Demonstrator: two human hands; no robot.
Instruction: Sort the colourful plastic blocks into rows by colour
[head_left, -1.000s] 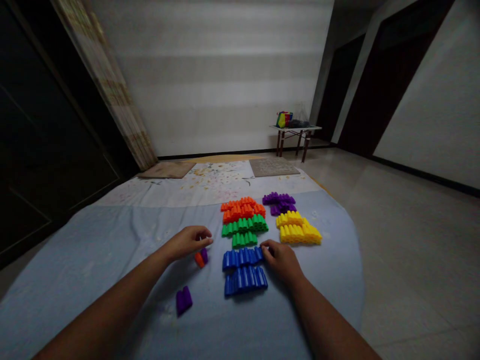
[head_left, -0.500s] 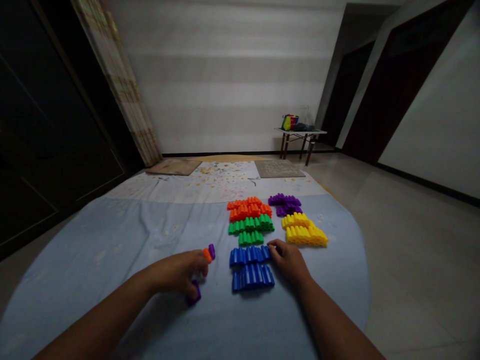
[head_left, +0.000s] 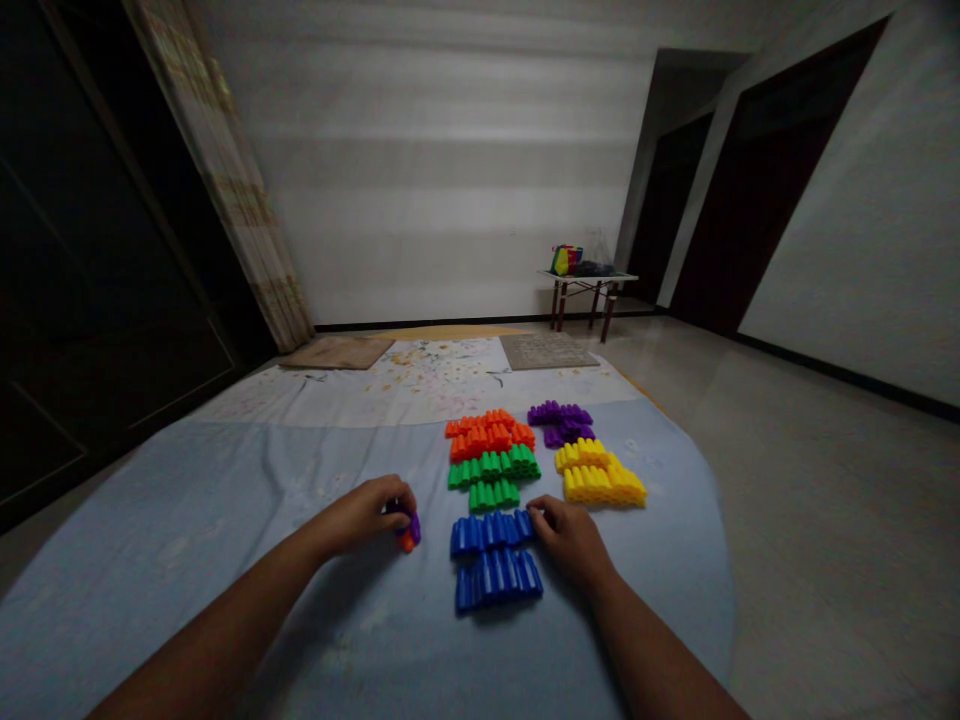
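Note:
My left hand (head_left: 381, 512) is closed around small plastic tube pieces, low over the cloth. A purple piece (head_left: 415, 526) and an orange piece (head_left: 406, 542) stick out below its fingers; its palm is hidden. My right hand (head_left: 571, 538) rests on the cloth, thumb and fingers pinched at the right end of the upper blue tube row (head_left: 491, 533). Nearer me lies a second blue row (head_left: 499, 580). Beyond these are green tube rows (head_left: 495, 470) and orange ones (head_left: 484, 438). Yellow tubes (head_left: 604, 485) and purple tubes (head_left: 561, 420) lie to the right.
A pale blue cloth (head_left: 225, 530) covers the near part of the rounded table, with a flowered white cloth (head_left: 435, 375) behind. Two flat boards, a brown one (head_left: 337, 352) and a grey one (head_left: 549, 351), lie at the far side. A small table (head_left: 589, 279) with bags stands by the wall.
My left hand has gathered the loose orange and purple pieces from the cloth into its fingers. My right hand keeps its place by the blue row. The view has shifted slightly.

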